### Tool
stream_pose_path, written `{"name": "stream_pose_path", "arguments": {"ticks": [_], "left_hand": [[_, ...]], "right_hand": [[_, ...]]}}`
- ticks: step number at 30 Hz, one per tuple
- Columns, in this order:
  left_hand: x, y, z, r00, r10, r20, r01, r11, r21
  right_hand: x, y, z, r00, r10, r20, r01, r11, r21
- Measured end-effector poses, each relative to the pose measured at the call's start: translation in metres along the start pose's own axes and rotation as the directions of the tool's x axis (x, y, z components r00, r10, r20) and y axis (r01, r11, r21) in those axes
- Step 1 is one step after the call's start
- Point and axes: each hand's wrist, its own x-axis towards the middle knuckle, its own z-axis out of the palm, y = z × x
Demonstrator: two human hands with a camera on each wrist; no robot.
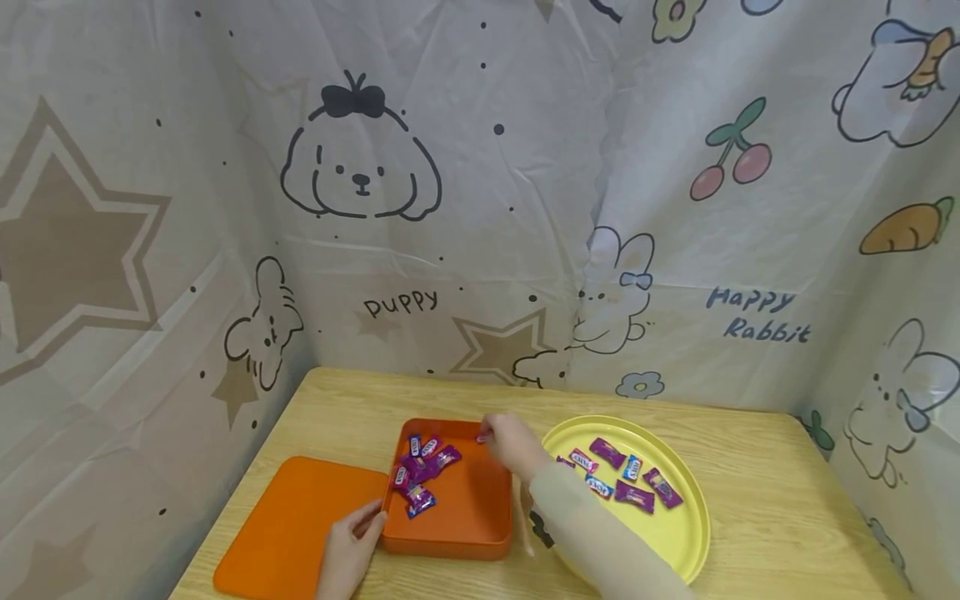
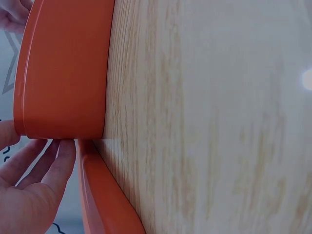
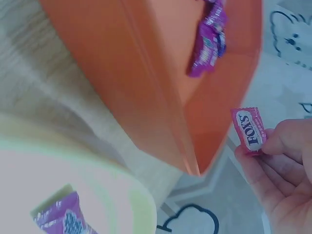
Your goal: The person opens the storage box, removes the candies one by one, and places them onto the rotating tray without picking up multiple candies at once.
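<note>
An orange box (image 1: 472, 500) without its lid stands on the table, with several wrapped candies (image 1: 420, 467) bunched along its left side. My left hand (image 1: 351, 542) touches the box's outer left wall near the front corner; in the left wrist view its fingers (image 2: 61, 165) are fairly straight against that wall. Over the back right corner of the box, my right hand (image 1: 513, 446) pinches a pink wrapped candy (image 3: 250, 130) marked FOX'S between thumb and fingers. To the right stands a yellow round tray (image 1: 697, 508) with several purple, pink and blue candies (image 1: 633, 496), partly hidden by my right forearm.
A flat orange lid (image 1: 300, 525) lies on the wooden table (image 1: 772, 500), left of the box. Behind the table hangs a pale printed curtain (image 1: 480, 208) with cartoon animals; it also runs along both sides.
</note>
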Motion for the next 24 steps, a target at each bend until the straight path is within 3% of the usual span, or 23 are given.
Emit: {"name": "stream_pose_path", "arguments": {"ticks": [4, 11, 24], "left_hand": [[0.0, 0.001, 0.0, 1.0, -0.002, 0.0, 0.002, 1.0, 0.008], [-0.001, 0.001, -0.001, 1.0, -0.022, -0.003, 0.022, 1.0, 0.007], [0.001, 0.0, 0.0, 1.0, -0.011, 0.0, 0.011, 1.0, 0.008]], "right_hand": [[-0.011, 0.012, -0.013, 0.998, -0.01, -0.068, 0.012, 1.0, 0.017], [-0.035, 0.039, -0.03, 0.985, 0.061, -0.161, -0.054, 0.998, 0.045], [-0.084, 0.071, -0.045, 0.976, 0.201, -0.087, -0.2, 0.98, 0.022]]}}
